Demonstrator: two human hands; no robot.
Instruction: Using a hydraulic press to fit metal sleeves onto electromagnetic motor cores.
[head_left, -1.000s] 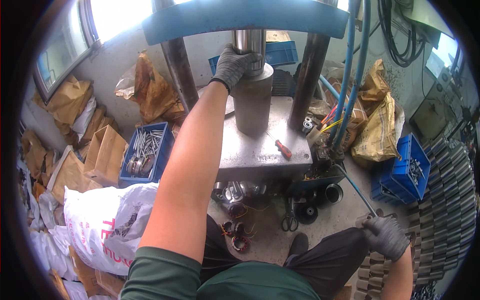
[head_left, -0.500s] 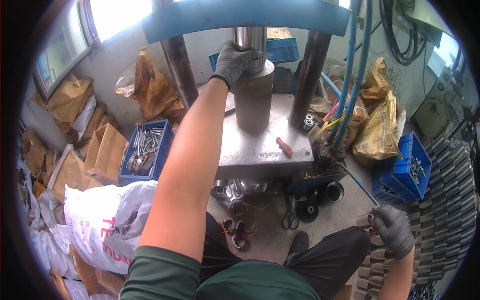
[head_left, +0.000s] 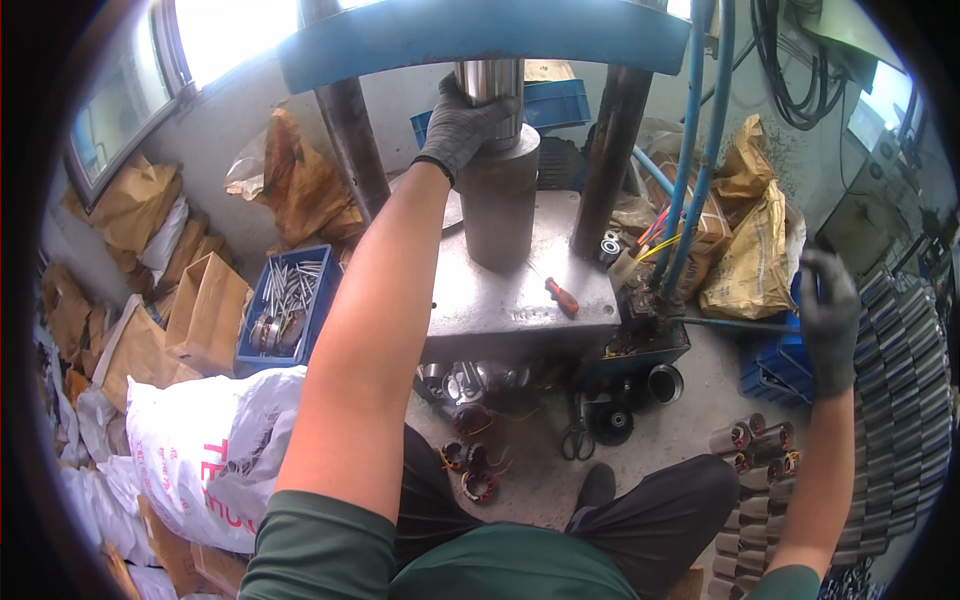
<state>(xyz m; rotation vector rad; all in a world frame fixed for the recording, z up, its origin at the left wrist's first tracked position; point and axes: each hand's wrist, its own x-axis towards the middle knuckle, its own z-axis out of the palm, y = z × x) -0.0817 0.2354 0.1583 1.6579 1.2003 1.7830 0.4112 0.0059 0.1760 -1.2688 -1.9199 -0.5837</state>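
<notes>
My left hand, in a grey glove, is wrapped round the side of a polished steel cylinder under the blue beam of a press. That cylinder meets the top of a thicker dull grey cylinder standing on the press bed. Out to the right, my gloved right hand is raised with its fingers stretched upward. Its palm is beside the outer end of a thin lever rod; whether they touch is hidden. A red-handled screwdriver lies on the bed.
Blue bins of metal rods and parts stand at left, and another bin at right. Stacked metal pieces fill the right side. Copper-wound rings and scissors lie on the floor. Blue hoses run beside the press.
My right hand has moved up and away from me, and the lever rod has swung up to nearly level. My left hand stays on the polished cylinder. The view has shifted slightly.
</notes>
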